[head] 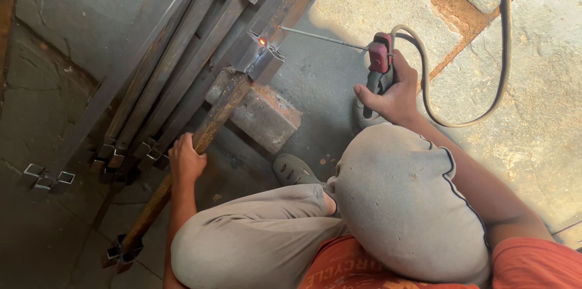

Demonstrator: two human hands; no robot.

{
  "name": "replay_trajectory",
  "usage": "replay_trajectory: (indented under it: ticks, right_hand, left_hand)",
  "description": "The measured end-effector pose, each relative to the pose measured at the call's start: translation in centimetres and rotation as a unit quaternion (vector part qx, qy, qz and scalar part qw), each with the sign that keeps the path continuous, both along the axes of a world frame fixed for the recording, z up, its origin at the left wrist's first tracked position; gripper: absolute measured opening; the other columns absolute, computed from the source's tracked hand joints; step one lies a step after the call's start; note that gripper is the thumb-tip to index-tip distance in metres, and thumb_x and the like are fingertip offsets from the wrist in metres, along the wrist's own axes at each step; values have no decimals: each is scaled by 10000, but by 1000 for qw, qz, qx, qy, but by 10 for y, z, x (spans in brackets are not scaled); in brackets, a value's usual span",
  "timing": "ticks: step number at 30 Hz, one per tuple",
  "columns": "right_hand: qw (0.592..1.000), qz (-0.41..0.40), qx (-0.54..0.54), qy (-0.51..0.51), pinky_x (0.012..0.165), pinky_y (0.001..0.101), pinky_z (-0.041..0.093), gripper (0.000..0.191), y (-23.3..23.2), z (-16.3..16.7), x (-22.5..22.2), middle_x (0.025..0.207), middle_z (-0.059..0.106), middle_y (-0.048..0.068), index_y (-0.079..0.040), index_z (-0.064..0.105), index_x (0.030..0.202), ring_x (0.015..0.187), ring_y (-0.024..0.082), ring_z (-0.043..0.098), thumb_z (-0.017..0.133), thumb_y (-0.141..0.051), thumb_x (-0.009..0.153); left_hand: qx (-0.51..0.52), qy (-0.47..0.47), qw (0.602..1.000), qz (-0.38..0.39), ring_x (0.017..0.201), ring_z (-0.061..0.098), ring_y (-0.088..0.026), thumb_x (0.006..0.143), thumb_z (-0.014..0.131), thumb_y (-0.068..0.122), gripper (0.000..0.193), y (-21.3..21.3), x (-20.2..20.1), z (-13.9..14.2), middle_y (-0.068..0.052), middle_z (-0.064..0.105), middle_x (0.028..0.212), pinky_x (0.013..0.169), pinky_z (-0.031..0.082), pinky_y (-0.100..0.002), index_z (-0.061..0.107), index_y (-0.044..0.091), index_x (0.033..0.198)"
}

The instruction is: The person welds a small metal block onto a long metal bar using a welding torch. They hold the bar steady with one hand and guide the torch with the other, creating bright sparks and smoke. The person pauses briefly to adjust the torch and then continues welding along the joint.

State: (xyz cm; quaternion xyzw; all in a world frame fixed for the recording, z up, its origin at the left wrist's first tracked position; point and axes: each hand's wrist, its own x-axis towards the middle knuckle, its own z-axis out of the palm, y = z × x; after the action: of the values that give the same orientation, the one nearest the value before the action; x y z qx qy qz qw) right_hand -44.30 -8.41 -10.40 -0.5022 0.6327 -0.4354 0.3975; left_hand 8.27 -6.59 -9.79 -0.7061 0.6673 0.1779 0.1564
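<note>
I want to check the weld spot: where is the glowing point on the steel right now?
In the head view, the glowing point sits upper centre, on a short tube piece above the concrete block, just left of the welding rod in the right hand.

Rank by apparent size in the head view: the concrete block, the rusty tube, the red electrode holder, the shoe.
1. Rusty tube, longest by far.
2. Concrete block.
3. Shoe, partly hidden, so unsure.
4. Electrode holder, smallest, in the right hand.

Stacked steel tubes (163,65), short square offcuts (45,179), cracked concrete floor (533,119), grey shoe (294,171).
</note>
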Motion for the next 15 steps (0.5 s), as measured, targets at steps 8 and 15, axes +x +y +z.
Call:
replay_trajectory:
  ticks: [8, 15]
  right_hand:
    - [994, -38, 5, -106, 769, 262, 490, 563, 4, -5, 3, 901, 606, 7, -55, 561, 1100, 830, 92, 592, 887, -403, 801]
    - [993, -73, -15, -97, 779, 272, 518, 561, 6, -12, -4, 943, 617, 18, -42, 576, 1096, 856, 109, 624, 892, -410, 815]
  left_hand:
    - [86, 54, 992, 74, 1170, 603, -467, 704, 766, 118, 595, -15, 1, 7, -238, 680, 1198, 979, 492, -523, 574, 65, 1264]
    - [153, 34, 977, 142, 1134, 610, -504, 718, 735, 95, 571, -28, -3, 4, -256, 702, 1139, 935, 513, -541, 597, 131, 1271]
